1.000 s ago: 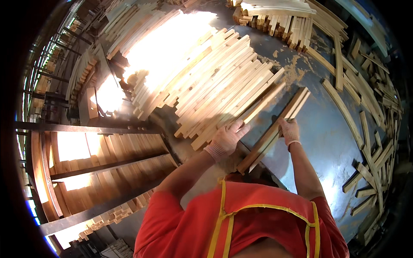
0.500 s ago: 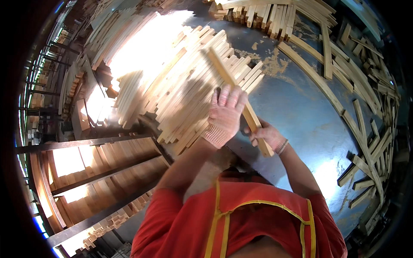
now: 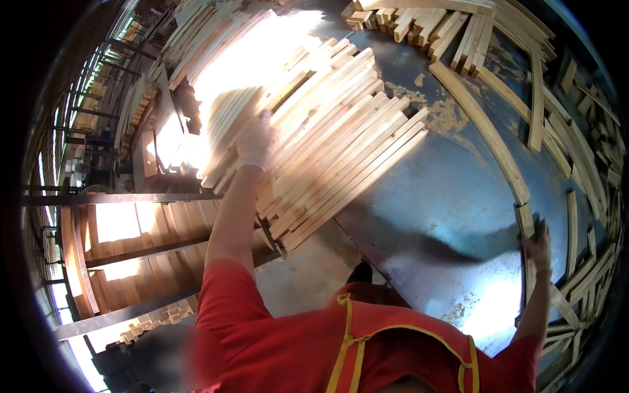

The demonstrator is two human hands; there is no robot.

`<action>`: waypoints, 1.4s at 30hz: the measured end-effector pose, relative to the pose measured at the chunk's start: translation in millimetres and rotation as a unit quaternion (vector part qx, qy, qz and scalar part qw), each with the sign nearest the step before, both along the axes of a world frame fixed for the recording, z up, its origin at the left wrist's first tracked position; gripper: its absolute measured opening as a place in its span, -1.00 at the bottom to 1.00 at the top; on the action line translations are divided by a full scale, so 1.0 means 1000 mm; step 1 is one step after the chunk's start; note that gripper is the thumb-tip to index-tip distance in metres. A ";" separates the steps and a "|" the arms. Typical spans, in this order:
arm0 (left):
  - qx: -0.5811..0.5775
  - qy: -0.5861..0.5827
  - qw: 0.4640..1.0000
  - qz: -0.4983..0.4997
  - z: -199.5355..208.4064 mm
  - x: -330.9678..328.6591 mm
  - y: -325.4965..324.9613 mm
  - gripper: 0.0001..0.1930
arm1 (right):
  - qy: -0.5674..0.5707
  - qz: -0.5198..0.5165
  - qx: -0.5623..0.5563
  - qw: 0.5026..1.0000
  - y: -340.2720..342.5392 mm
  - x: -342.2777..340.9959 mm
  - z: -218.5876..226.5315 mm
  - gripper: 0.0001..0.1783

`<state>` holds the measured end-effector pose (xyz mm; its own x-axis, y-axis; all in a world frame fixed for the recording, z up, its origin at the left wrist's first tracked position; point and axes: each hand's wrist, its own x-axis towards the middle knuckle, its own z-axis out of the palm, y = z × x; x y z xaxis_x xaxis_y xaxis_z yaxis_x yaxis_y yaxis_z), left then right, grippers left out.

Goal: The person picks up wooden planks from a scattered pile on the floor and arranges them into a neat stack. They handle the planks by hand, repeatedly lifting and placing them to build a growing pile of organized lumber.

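Slats handled on a metal worktop [image 3: 445,196].
The left hand [image 3: 254,141] is laid spread on the slat stack [image 3: 327,131]; a loose slat [image 3: 525,223] is gripped by the right hand [image 3: 538,243].

The person wears a red short-sleeved shirt [image 3: 262,340] under a red apron [image 3: 400,354] with yellow piping.
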<state>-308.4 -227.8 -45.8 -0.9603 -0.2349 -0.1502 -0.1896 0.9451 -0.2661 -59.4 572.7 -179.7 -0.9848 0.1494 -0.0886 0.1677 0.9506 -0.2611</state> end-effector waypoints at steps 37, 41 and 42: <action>0.205 0.135 0.885 -0.396 -0.088 0.136 0.144 -0.26 | -0.070 -0.049 -0.036 0.996 -0.193 -0.202 0.064 -0.10; 0.186 0.092 0.899 -0.385 -0.084 0.137 0.142 -0.24 | -0.022 -0.158 -0.555 0.816 -0.252 -0.099 0.056 -0.18; 0.181 0.082 0.900 -0.388 -0.080 0.138 0.146 -0.24 | 0.020 -0.151 -0.639 0.754 -0.266 -0.065 0.017 -0.04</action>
